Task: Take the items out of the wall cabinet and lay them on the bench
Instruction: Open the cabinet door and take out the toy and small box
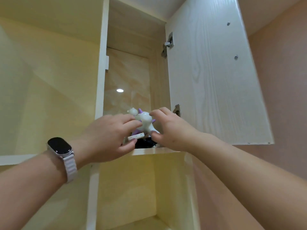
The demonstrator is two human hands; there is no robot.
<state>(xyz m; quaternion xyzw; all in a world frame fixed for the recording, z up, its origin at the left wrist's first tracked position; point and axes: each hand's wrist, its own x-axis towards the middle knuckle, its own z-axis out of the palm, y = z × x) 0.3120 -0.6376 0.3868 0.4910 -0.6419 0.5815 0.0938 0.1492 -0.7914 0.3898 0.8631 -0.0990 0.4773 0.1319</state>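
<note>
A white toy figure [144, 119] with purple horns and feet stands at the front of the open wall cabinet's shelf [154, 150]. My right hand [171, 130] curls around it, fingers over its top and thumb under its leg. My left hand [108, 138] reaches in from the left with its fingertips against the toy's side. Its thumb sits below a small white block [136, 136]. I cannot tell whether that hand has a firm hold. A black item [145, 143] lies under the toy, partly hidden.
The cabinet door [214, 77] hangs open to the right on two metal hinges [168, 44]. An open niche [141, 188] lies below the shelf. Cream panels close off the left side. A pink wall [282, 97] is on the right.
</note>
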